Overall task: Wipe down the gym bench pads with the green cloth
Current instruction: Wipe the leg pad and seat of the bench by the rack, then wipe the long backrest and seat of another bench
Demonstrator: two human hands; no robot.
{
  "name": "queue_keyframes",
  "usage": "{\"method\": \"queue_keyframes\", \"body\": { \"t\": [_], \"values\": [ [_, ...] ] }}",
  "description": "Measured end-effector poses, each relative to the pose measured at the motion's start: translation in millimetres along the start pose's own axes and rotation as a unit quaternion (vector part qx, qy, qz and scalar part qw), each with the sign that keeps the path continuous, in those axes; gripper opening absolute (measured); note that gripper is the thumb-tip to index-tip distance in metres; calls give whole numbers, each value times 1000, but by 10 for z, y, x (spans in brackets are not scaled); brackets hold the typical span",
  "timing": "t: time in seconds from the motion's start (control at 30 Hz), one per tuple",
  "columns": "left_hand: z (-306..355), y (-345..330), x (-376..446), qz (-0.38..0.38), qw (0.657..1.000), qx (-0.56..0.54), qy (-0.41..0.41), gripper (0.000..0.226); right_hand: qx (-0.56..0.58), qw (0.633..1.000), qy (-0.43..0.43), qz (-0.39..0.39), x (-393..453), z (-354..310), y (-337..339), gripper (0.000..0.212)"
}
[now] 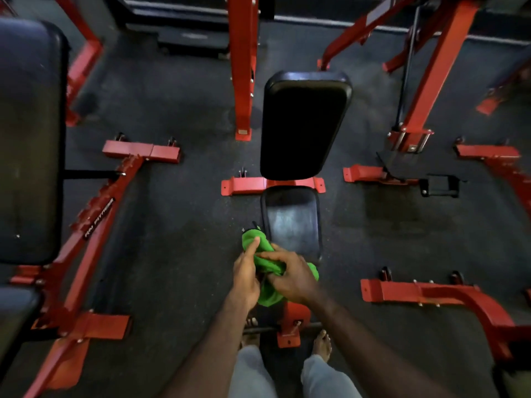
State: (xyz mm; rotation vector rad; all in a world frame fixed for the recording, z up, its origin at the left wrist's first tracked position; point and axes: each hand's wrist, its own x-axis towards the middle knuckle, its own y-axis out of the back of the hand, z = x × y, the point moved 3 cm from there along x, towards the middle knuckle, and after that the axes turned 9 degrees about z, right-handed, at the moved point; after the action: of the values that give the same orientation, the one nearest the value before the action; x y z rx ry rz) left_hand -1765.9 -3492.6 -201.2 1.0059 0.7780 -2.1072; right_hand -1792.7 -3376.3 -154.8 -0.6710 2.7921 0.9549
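Note:
The green cloth (265, 294) is bunched up between both hands, just in front of the near edge of the bench's black seat pad (291, 221). My left hand (245, 278) grips its left side, with one finger stretched over the top of the cloth. My right hand (293, 275) closes over the cloth from the right. The seat pad shows a pale, dull sheen. Beyond it rises the long black back pad (304, 124), tilted upward. The cloth hangs above the bench's red frame, apart from both pads.
The bench's red frame (291, 326) stands between my bare feet. A second bench with a black pad (28, 139) and red frame lies at the left. Red rack uprights (242, 67) and floor-level red feet (431, 291) surround the bench on dark rubber floor.

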Motion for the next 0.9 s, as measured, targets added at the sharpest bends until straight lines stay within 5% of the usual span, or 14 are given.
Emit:
{"method": "queue_keyframes", "body": {
  "t": [0.27, 0.4, 0.67, 0.9],
  "values": [
    [267, 124, -751, -21, 998, -23, -60, 27, 160, 980, 9, 117, -474, -540, 187, 23],
    [508, 140, -1002, -11, 993, -43, -113, 28, 222, 958, 15, 181, -431, -846, 185, 28],
    [1020, 504, -1562, 15, 975, -91, -201, 30, 224, 964, 71, 120, -479, -1221, 76, 42],
    [1152, 1009, -2077, 14, 966, -113, -232, 29, 294, 950, 105, 13, -725, -1610, -203, 33]
  ]
}}
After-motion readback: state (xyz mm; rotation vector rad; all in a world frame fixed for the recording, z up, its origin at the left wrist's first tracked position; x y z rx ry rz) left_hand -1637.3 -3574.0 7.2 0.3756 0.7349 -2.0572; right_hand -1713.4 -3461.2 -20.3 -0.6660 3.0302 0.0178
